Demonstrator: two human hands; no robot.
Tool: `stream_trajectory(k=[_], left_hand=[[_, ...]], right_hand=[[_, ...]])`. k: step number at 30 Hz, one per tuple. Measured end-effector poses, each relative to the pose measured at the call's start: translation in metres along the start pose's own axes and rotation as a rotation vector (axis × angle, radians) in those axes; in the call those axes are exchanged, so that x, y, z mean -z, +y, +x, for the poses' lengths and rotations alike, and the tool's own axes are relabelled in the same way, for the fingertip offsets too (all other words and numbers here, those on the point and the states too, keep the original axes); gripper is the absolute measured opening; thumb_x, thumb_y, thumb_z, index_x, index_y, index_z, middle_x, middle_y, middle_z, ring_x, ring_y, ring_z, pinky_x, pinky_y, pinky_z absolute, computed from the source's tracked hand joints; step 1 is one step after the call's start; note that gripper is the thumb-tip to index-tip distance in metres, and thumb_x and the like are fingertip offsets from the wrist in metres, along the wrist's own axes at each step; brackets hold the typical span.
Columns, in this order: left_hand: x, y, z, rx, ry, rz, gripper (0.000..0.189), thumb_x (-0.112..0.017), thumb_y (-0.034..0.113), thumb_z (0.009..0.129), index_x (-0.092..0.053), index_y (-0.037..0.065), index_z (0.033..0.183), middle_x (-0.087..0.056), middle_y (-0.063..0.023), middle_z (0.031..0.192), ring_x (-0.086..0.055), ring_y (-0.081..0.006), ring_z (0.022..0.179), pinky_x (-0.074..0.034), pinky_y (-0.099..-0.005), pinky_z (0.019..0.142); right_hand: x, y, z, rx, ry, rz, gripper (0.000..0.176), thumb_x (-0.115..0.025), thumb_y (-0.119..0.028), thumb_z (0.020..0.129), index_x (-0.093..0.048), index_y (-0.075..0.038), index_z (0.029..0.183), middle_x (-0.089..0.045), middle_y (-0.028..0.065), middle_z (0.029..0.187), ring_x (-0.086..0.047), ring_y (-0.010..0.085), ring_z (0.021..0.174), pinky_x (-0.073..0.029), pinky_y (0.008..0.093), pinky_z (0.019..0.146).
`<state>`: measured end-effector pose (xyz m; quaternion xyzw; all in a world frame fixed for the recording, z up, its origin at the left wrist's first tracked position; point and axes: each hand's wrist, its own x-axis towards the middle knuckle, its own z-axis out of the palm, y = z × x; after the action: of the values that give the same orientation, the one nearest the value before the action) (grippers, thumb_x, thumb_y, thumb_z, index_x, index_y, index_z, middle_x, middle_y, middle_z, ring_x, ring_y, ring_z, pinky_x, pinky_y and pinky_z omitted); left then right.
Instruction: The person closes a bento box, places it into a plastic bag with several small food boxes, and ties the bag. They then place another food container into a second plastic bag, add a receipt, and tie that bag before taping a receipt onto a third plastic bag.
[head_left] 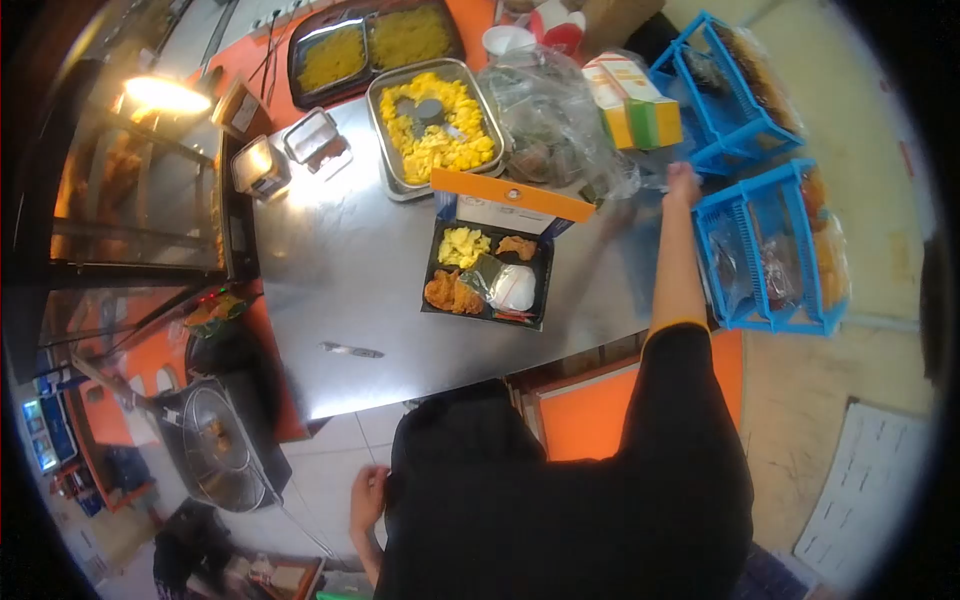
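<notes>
My right hand (682,184) reaches out to the gap between a clear plastic bag (560,120) and the blue baskets. Its fingers look closed, with a whitish bit beside them too small to name. Down at my side hangs my left hand (368,497), empty, its fingers loosely bent and apart. On the steel table (330,270) stands a black meal box (432,290) with its orange-edged lid (510,195) raised. Inside are scrambled egg (463,246), fried chicken (453,292), a smaller brown piece (517,247), a white wrapped rice portion (513,288) and small packets.
Behind the box are a steel pan of yellow egg (430,160), a black tray (365,40) and a yellow-green carton (640,105). Two blue baskets (740,215) of packets line the right. A small pen-like item (352,350) lies front left; a fryer basket (215,450) is lower left.
</notes>
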<state>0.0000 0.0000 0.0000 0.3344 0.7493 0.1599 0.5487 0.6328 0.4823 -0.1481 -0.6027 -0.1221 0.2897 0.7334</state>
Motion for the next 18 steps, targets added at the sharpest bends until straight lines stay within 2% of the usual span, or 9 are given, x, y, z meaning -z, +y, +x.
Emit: stream_trajectory(k=[1, 2, 3, 7, 9, 11, 12, 13, 18], left_hand=[[0.007, -0.001, -0.026, 0.047, 0.008, 0.011, 0.023, -0.058, 0.023, 0.093, -0.061, 0.001, 0.100, -0.063, -0.0119, 0.104, -0.059, -0.0245, 0.104, -0.044, -0.0331, 0.091], [0.011, 0.050, -0.038, -0.104, 0.023, 0.106, 0.021, -0.058, 0.019, 0.092, -0.061, 0.000, 0.099, -0.063, -0.0121, 0.099, -0.059, -0.0218, 0.099, -0.044, -0.0324, 0.088], [-0.030, 0.111, 0.055, -0.433, 0.065, 0.118, 0.019, -0.059, 0.016, 0.091, -0.062, -0.001, 0.098, -0.063, -0.0122, 0.094, -0.059, -0.0191, 0.093, -0.045, -0.0317, 0.085], [-0.059, 0.240, 0.054, -0.889, 0.048, 0.065, 0.024, -0.066, 0.004, 0.082, -0.058, 0.000, 0.103, -0.058, -0.0136, 0.100, -0.057, -0.0268, 0.094, -0.045, -0.0341, 0.086], [-0.086, 0.285, 0.056, -1.105, 0.120, 0.084, 0.034, -0.068, 0.002, 0.078, -0.056, 0.002, 0.110, -0.057, -0.0146, 0.106, -0.056, -0.0319, 0.098, -0.045, -0.0360, 0.086], [-0.105, 0.303, 0.064, -1.266, 0.153, 0.029, 0.045, -0.068, -0.001, 0.072, -0.054, 0.003, 0.115, -0.055, -0.0155, 0.109, -0.055, -0.0341, 0.100, -0.046, -0.0382, 0.086], [-0.113, 0.303, 0.067, -1.277, 0.154, -0.039, 0.045, -0.068, -0.003, 0.069, -0.055, 0.003, 0.112, -0.056, -0.0147, 0.107, -0.055, -0.0334, 0.099, -0.047, -0.0381, 0.084], [-0.115, 0.299, 0.074, -1.288, 0.182, -0.100, 0.045, -0.067, -0.004, 0.067, -0.057, 0.003, 0.110, -0.057, -0.0139, 0.104, -0.056, -0.0327, 0.098, -0.047, -0.0381, 0.082], [-0.078, 0.258, 0.079, -1.326, 0.393, -0.195, 0.032, -0.066, -0.006, 0.067, -0.061, 0.002, 0.098, -0.060, -0.0120, 0.094, -0.059, -0.0310, 0.089, -0.049, -0.0360, 0.076]], right_hand=[[0.014, 0.008, -0.009, 0.079, 0.055, 0.111, 0.029, -0.058, -0.014, 0.088, -0.057, 0.001, 0.113, -0.068, 0.0107, 0.088, -0.064, 0.0175, 0.077, -0.050, 0.0295, 0.061], [0.019, -0.012, -0.051, 0.118, 0.094, 0.093, 0.034, -0.055, -0.017, 0.090, -0.054, 0.001, 0.119, -0.063, 0.0129, 0.102, -0.061, 0.0202, 0.089, -0.049, 0.0347, 0.075], [-0.050, -0.091, -0.049, 0.307, 0.078, 0.192, 0.039, -0.052, -0.020, 0.091, -0.051, 0.001, 0.124, -0.059, 0.0152, 0.115, -0.059, 0.0229, 0.102, -0.047, 0.0399, 0.090], [-0.043, -0.151, -0.272, 0.473, -0.138, 0.084, 0.053, -0.044, -0.027, 0.093, -0.036, -0.003, 0.140, -0.050, 0.0183, 0.130, -0.047, 0.0263, 0.122, -0.033, 0.0438, 0.106], [-0.040, -0.144, -0.350, 0.540, -0.410, 0.125, 0.064, -0.036, -0.042, 0.096, -0.028, -0.002, 0.145, -0.034, 0.0188, 0.146, -0.032, 0.0294, 0.136, -0.020, 0.0470, 0.113], [-0.036, -0.134, -0.414, 0.391, -0.725, 0.363, 0.072, -0.035, -0.043, 0.094, -0.020, 0.004, 0.146, -0.024, 0.0193, 0.152, -0.021, 0.0288, 0.142, -0.008, 0.0446, 0.116], [-0.023, -0.123, -0.455, 0.100, -0.577, 0.379, 0.079, -0.034, -0.048, 0.092, -0.018, 0.009, 0.144, -0.020, 0.0218, 0.152, -0.017, 0.0309, 0.142, -0.010, 0.0415, 0.116], [-0.019, -0.121, -0.464, 0.056, -0.643, 0.409, 0.079, -0.034, -0.048, 0.092, -0.018, 0.009, 0.144, -0.020, 0.0218, 0.152, -0.017, 0.0309, 0.142, -0.010, 0.0415, 0.116], [-0.046, -0.088, -0.463, -0.609, -1.269, 0.989, 0.065, -0.034, -0.036, 0.094, -0.026, 0.006, 0.143, -0.030, 0.0179, 0.149, -0.033, 0.0283, 0.136, -0.025, 0.0373, 0.112]])
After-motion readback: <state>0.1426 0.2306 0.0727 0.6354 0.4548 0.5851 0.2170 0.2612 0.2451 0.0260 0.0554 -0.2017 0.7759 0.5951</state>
